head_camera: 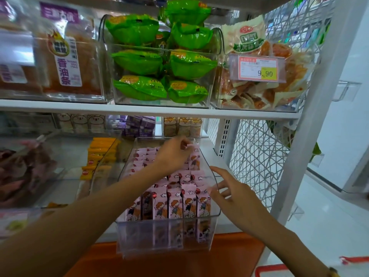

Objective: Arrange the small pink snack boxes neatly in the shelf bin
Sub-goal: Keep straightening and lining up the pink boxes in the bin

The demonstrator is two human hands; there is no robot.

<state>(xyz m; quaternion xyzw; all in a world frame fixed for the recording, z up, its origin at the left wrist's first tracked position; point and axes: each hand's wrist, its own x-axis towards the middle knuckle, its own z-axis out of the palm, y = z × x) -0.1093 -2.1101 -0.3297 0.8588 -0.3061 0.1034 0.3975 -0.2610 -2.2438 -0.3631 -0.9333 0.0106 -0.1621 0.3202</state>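
A clear plastic bin (163, 238) sits pulled forward on the lower shelf, filled with several small pink snack boxes (175, 202) standing in rows. My left hand (173, 154) reaches deep into the bin and pinches a pink box (192, 148) near the back right. My right hand (233, 194) hovers at the bin's right wall with fingers spread, touching the rim near the front row; it holds nothing.
Orange packets (99, 154) fill the bin to the left. The upper shelf (151, 110) carries green packets (159, 62) in a clear bin, close above my left hand. A white wire mesh panel (257, 156) stands right. A red basket edge (269, 269) shows below.
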